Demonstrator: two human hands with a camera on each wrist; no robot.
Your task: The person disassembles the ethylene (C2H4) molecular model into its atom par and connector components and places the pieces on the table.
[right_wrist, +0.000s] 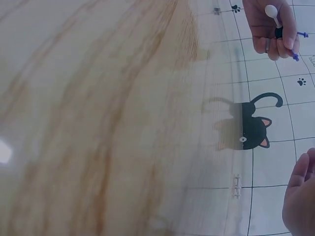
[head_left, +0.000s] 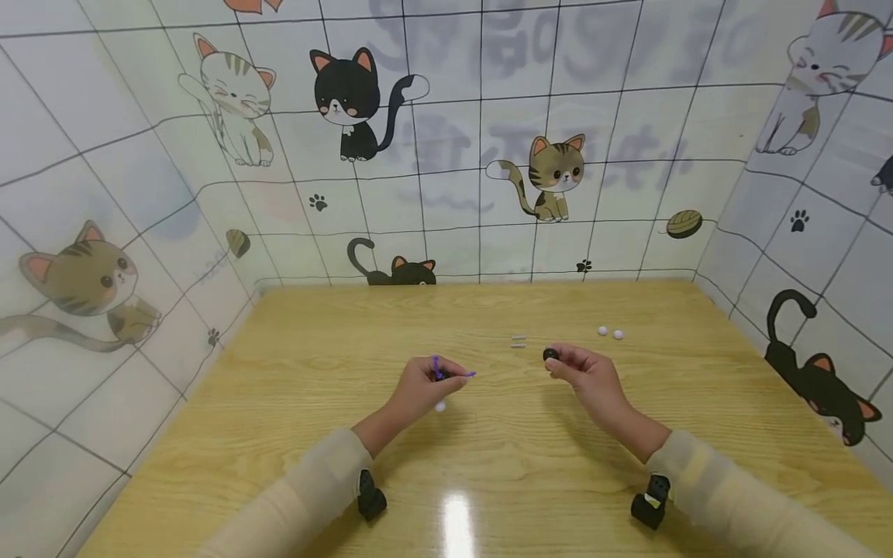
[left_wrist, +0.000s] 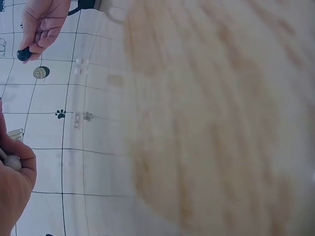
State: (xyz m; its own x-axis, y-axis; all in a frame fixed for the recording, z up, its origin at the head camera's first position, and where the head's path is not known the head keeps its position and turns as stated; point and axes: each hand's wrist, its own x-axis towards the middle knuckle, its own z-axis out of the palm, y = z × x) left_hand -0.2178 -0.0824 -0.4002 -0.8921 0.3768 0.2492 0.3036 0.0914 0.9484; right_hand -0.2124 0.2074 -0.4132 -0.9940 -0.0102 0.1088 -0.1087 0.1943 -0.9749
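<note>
Above the table, my left hand (head_left: 424,386) pinches a small joined piece between thumb and fingers. It has a dark centre ball (right_wrist: 279,32), purple connector sticks (head_left: 436,366) pointing out, and a white ball (right_wrist: 271,11) on a pale stem. The fingers hide part of that centre. To its right, my right hand (head_left: 593,381) grips a loose black ball (head_left: 551,354) by thumb and fingertips. A gap separates the hands, and the ball stands apart from the joined piece. In the left wrist view the black ball (left_wrist: 23,54) shows at the fingertips.
Two short pale connector sticks (head_left: 518,341) lie on the wooden table (head_left: 335,325) beyond the hands. Farther right rest two white balls (head_left: 610,333). A cat-patterned cloth (head_left: 453,186) stands behind the table and along both sides. Each wrist carries a small black camera (head_left: 371,496).
</note>
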